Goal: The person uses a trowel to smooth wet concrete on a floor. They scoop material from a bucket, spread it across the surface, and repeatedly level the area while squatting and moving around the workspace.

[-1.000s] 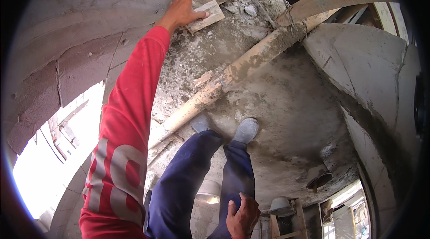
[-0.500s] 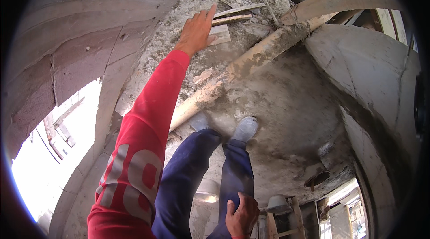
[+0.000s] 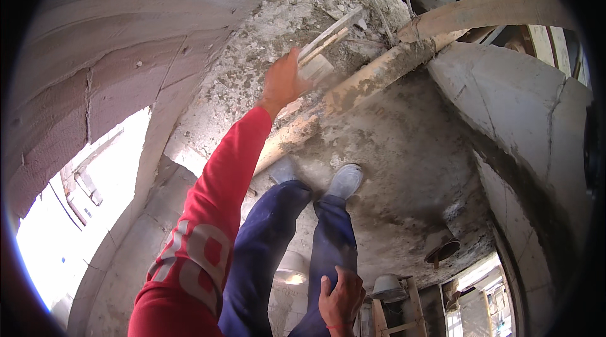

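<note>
While the left hand [image 3: 282, 83], in a red sleeve [image 3: 228, 163], reaches to the far side of a long mud-caked pole [image 3: 372, 78], its blurred fingers meet the near end of thin wooden strips [image 3: 331, 34]; whether they grip cannot be told. Both the strips and a pale flat wood piece [image 3: 317, 70] are just beyond the pole, over rough grey ground [image 3: 271, 21]. On the pole's near side, two grey shoes [image 3: 346, 180] stand close to it; farther back, the right hand [image 3: 341, 302] is loosely open, fingers bent, against dark-blue trousers [image 3: 271, 229].
</note>
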`<state>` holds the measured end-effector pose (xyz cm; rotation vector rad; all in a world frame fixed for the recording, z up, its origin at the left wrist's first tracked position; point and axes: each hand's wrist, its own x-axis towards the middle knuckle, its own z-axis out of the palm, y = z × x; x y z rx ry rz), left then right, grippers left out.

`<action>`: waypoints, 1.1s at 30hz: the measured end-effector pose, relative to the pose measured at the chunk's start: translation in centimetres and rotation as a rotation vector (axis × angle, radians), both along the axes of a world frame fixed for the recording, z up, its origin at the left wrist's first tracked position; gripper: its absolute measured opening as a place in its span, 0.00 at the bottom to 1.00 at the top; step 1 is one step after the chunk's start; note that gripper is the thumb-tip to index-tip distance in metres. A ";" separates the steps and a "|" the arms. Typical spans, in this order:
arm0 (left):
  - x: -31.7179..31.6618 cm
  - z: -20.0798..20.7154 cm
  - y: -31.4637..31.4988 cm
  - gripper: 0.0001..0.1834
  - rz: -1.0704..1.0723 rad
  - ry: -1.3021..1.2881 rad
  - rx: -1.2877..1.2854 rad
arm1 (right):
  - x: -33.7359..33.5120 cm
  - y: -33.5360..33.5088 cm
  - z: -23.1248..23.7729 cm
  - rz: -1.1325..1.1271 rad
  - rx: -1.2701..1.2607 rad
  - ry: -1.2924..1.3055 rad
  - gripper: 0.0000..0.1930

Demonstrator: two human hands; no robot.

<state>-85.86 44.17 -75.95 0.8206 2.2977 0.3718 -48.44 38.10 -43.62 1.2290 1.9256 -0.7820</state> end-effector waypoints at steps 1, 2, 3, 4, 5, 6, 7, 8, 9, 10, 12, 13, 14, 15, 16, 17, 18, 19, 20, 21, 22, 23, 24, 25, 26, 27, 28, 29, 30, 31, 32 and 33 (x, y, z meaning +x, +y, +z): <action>0.7 0.7 -1.5 0.47 0.039 0.016 0.005 | 0.3 -0.3 -0.1 -0.002 -0.011 -0.019 0.23; 1.3 1.4 -2.8 0.47 0.080 0.032 0.014 | 0.9 -0.7 -0.3 -0.003 -0.017 -0.039 0.24; 1.6 2.3 -4.7 0.46 0.150 0.009 -0.030 | 1.4 -0.8 -0.5 0.005 -0.033 -0.050 0.25; 2.0 3.3 -6.5 0.46 0.216 -0.018 -0.068 | 1.6 -0.9 -0.5 0.005 -0.023 -0.053 0.23; 2.4 4.3 -8.2 0.46 0.296 -0.048 -0.108 | 1.6 -1.1 -0.4 0.002 -0.011 -0.055 0.21; 2.9 5.4 -9.8 0.45 0.375 -0.078 -0.146 | 1.5 -1.3 -0.3 -0.003 0.002 -0.058 0.20; 3.1 6.5 -11.9 0.43 0.423 -0.057 -0.132 | 1.5 -1.4 -0.4 0.004 -0.003 -0.053 0.20; 3.4 7.6 -13.6 0.40 0.466 -0.040 -0.113 | 1.8 -1.5 -0.4 0.007 -0.003 -0.051 0.20; 3.9 9.2 -14.6 0.41 0.478 -0.008 -0.187 | 2.1 -1.6 -0.3 0.005 -0.001 -0.056 0.20; 4.3 10.2 -17.0 0.41 0.489 -0.021 -0.138 | 2.3 -1.7 -0.1 0.004 -0.012 -0.062 0.20; 5.1 13.6 -18.2 0.40 0.409 -0.081 -0.242 | 2.4 -1.5 0.0 -0.035 -0.007 -0.081 0.21; 5.6 15.1 -19.8 0.41 0.370 -0.142 -0.237 | 2.3 -1.6 0.3 -0.023 0.013 -0.064 0.22; 6.4 17.0 -20.2 0.41 0.330 -0.139 -0.228 | 2.4 -1.5 0.7 -0.019 0.045 -0.056 0.22; 7.1 19.1 -20.9 0.41 0.344 -0.186 -0.230 | 2.1 -1.2 1.3 -0.013 0.072 -0.045 0.23; 8.0 21.2 -21.5 0.42 0.363 -0.205 -0.228 | 1.0 -0.5 2.7 0.029 0.120 0.010 0.25; 8.8 23.8 -21.8 0.42 0.431 -0.245 -0.218 | -0.5 0.6 4.2 0.029 0.175 0.090 0.25; 8.8 28.1 -20.0 0.41 0.537 -0.315 -0.181 | -2.0 1.9 5.6 0.028 0.234 0.162 0.25; 9.7 29.6 -21.2 0.42 0.600 -0.323 -0.127 | -3.6 3.1 6.6 0.041 0.275 0.248 0.25; 10.2 31.2 -21.7 0.41 0.690 -0.470 -0.129 | -4.9 4.1 7.0 -0.073 0.179 0.369 0.29; 9.4 35.8 -18.8 0.37 0.819 -0.702 -0.018 | -6.4 4.8 7.3 -0.126 0.118 0.448 0.32; 9.4 37.3 -17.3 0.36 0.811 -0.744 0.040 | -8.0 5.6 8.0 -0.193 0.069 0.525 0.35; 9.8 38.3 -16.3 0.35 0.803 -0.790 0.088 | -9.3 6.0 8.5 -0.263 0.016 0.596 0.38; 10.1 39.0 -15.1 0.35 0.777 -0.806 0.101 | -10.2 6.3 8.7 -0.442 -0.143 0.574 0.41; 10.2 40.0 -14.3 0.34 0.768 -0.806 0.113 | -11.4 6.4 8.6 -0.610 -0.321 0.560 0.45; 10.1 41.0 -13.1 0.34 0.759 -0.809 0.125 | -12.6 6.8 8.7 -0.775 -0.501 0.541 0.48; 9.7 42.7 -11.8 0.33 0.833 -0.856 0.143 | -14.0 7.0 9.3 -0.812 -0.619 0.549 0.49; 9.2 44.5 -10.0 0.33 0.910 -0.903 0.168 | -15.4 7.8 9.9 -0.841 -0.738 0.557 0.51; 8.7 45.4 -8.5 0.32 0.985 -0.951 0.193 | -16.6 8.5 10.3 -0.871 -0.854 0.562 0.52; 8.6 45.6 -7.7 0.31 1.026 -0.977 0.224 | -17.2 8.7 9.7 -0.790 -0.837 0.712 0.52; 8.7 45.5 -7.0 0.31 1.065 -1.004 0.256 | -17.4 9.5 9.6 -0.804 -0.845 0.712 0.52; 8.7 45.4 -6.4 0.31 1.103 -1.032 0.288 | -17.6 10.5 9.6 -0.820 -0.852 0.712 0.52; 8.8 45.0 -5.8 0.31 1.121 -1.048 0.279 | -17.9 11.5 9.8 -0.839 -0.854 0.709 0.52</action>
